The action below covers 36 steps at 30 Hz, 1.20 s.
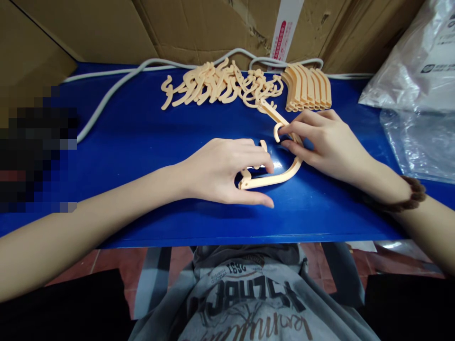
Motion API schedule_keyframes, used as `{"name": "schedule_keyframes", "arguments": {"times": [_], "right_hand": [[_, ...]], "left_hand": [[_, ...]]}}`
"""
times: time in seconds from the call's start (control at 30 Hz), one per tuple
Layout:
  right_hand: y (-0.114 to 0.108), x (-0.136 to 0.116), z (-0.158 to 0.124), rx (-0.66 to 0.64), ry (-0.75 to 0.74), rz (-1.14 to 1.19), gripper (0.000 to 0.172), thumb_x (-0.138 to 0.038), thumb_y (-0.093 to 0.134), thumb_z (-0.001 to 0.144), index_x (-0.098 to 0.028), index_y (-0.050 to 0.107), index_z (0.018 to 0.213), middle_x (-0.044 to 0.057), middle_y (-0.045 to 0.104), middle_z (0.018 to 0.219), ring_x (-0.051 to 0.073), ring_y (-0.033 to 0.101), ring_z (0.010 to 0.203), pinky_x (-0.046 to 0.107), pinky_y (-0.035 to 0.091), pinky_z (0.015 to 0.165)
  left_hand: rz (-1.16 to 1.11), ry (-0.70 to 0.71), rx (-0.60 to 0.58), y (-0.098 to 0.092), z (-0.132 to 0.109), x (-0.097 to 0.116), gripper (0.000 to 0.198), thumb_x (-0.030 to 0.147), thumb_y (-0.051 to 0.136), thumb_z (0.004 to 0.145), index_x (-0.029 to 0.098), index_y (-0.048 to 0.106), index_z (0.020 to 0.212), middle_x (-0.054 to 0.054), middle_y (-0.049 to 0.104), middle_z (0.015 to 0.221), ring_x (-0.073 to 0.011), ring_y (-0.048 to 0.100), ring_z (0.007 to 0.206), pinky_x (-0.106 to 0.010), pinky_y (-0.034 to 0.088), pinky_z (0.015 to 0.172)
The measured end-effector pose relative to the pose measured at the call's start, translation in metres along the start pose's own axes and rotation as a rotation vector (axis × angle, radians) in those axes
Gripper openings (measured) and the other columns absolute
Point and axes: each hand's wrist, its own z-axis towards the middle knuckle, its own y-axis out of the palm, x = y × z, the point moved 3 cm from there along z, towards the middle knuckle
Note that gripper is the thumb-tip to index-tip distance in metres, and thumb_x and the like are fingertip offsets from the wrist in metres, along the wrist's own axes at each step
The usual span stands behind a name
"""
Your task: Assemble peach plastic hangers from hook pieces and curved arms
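A beige plastic folding hanger (pixel 275 181) lies on the blue table, its two arms meeting at an angle under my right hand. My right hand (pixel 316 137) has thumb and fingertips closed around the hanger near that joint, beside a small curved hook (pixel 277 132). The fingers partly hide what they grip. My left hand (pixel 227 170) hovers palm down over the end of the lower arm, thumb and fingers apart. Small beige pieces, one a short curved part (pixel 263 145), show beyond its fingers, partly covered by the hand.
Loose beige hook pieces (pixel 209 85) lie heaped at the back, with curved ring-like parts (pixel 261 85) next to them. Hanger arms (pixel 308 87) stand stacked at the back right. A grey cable (pixel 117 97) runs along cardboard (pixel 213 28). Clear plastic bags (pixel 415 71) lie right.
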Motion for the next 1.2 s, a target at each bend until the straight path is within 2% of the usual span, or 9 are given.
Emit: {"name": "schedule_keyframes", "arguments": {"times": [0.13,0.3,0.63,1.2], "right_hand": [[0.000,-0.001,0.000,0.001,0.000,0.006,0.035,-0.043,0.049,0.105,-0.029,0.074,0.124,0.010,0.072,0.113,0.032,0.067,0.107,0.050,0.045,0.100],[-0.001,-0.001,0.000,0.012,-0.011,0.007,0.037,-0.042,0.048,0.106,-0.029,0.074,0.127,0.010,0.072,0.115,0.031,0.067,0.108,0.049,0.044,0.099],[-0.001,-0.002,0.000,0.012,-0.037,0.013,0.036,-0.040,0.049,0.106,-0.026,0.074,0.128,0.010,0.071,0.115,0.030,0.067,0.105,0.047,0.044,0.097],[0.000,-0.003,0.000,-0.005,-0.049,-0.009,0.038,-0.041,0.046,0.107,-0.024,0.073,0.128,0.011,0.072,0.113,0.030,0.068,0.106,0.046,0.043,0.098]], "left_hand": [[0.012,-0.044,0.003,0.001,0.000,-0.002,0.022,0.035,0.069,0.100,0.019,0.074,0.115,-0.005,0.080,0.109,-0.0198,0.073,0.102,-0.030,0.055,0.089],[0.063,0.008,-0.014,0.003,0.000,-0.002,0.025,0.026,0.061,0.103,0.017,0.071,0.124,-0.008,0.079,0.119,-0.0230,0.074,0.111,-0.035,0.057,0.093],[0.400,0.230,-0.041,0.008,-0.001,0.005,0.025,0.021,0.052,0.107,0.012,0.070,0.121,-0.010,0.078,0.125,-0.0260,0.074,0.109,-0.037,0.059,0.090],[0.474,0.225,-0.052,0.010,0.001,0.009,0.027,0.019,0.049,0.106,0.011,0.067,0.124,-0.013,0.073,0.132,-0.0277,0.074,0.108,-0.040,0.059,0.085]]}}
